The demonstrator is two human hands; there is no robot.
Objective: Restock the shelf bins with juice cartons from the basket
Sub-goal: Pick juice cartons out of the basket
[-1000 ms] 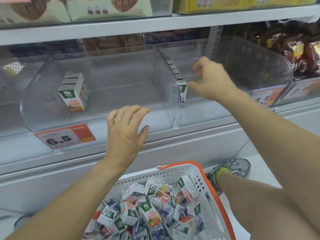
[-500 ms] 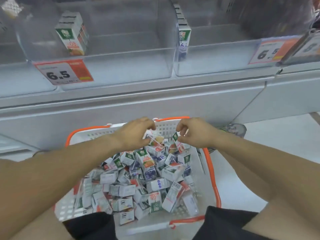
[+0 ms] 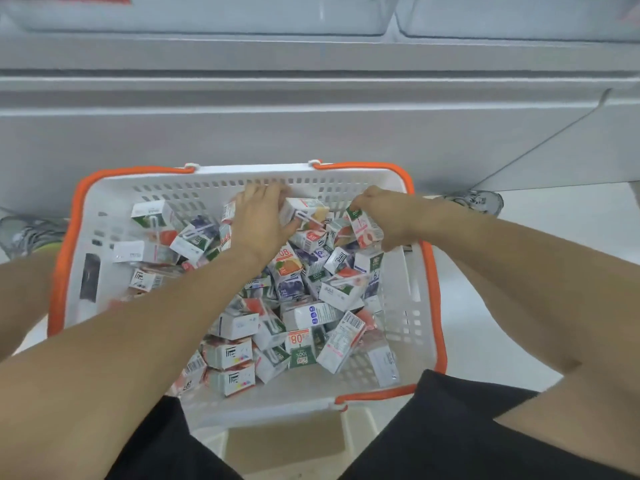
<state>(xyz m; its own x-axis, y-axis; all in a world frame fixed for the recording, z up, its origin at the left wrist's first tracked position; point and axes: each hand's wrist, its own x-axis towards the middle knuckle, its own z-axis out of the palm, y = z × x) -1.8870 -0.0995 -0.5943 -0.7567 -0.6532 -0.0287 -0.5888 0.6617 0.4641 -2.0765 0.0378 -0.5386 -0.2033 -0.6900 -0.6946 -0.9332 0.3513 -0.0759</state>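
Note:
A white basket with an orange rim [image 3: 426,282] stands on the floor between my legs, holding several small juice cartons in a loose heap. My left hand [image 3: 258,221] reaches into the far side of the heap and grips a carton with an orange picture [image 3: 304,211] between thumb and fingers. My right hand [image 3: 384,216] is at the far right of the basket and pinches a carton with a red fruit picture [image 3: 365,228], lifted slightly above the heap. Only the bottom edges of the clear shelf bins [image 3: 207,15] show at the top.
The grey base of the shelf unit [image 3: 311,126] rises directly behind the basket. My shoes flank the basket, one at the left [image 3: 27,233] and one at the right [image 3: 474,200]. White floor lies to the right of the basket.
My view has tilted down from the shelf bins to the basket. Both hands came down from the bins into the basket and each has taken hold of a carton.

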